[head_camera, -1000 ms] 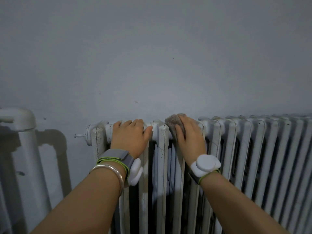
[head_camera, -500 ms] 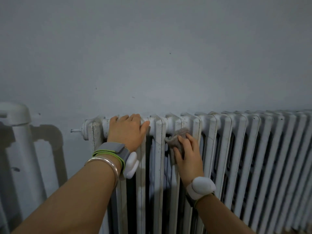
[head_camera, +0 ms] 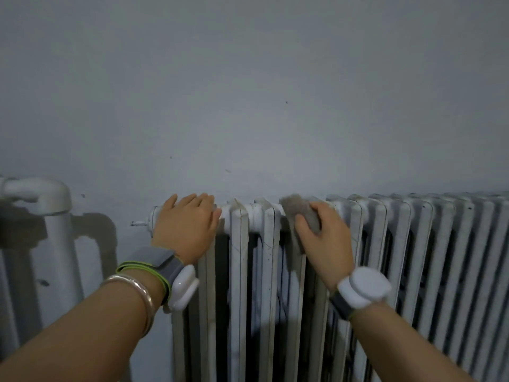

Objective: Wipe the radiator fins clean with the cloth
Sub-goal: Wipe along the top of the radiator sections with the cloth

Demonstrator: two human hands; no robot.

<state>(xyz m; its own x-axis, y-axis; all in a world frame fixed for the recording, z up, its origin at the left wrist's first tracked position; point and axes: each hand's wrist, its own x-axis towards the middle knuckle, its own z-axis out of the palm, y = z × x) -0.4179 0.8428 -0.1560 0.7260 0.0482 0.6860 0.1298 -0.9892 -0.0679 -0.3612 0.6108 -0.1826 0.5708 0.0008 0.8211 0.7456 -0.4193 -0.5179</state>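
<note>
Leftmost, a white pipe [head_camera: 52, 199] is seen by the wall [head_camera: 248, 92]. Next, the left hand [head_camera: 187, 227] is laid flat on the end of the cast-iron radiator [head_camera: 413, 244]. Further right, the grey cloth [head_camera: 301, 212] is gripped by the right hand [head_camera: 326, 238] against the radiator's top.

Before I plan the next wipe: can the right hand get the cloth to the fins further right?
Probably yes. The right hand holds the cloth at the top, and the fins to its right stand bare with nothing before them.
</note>
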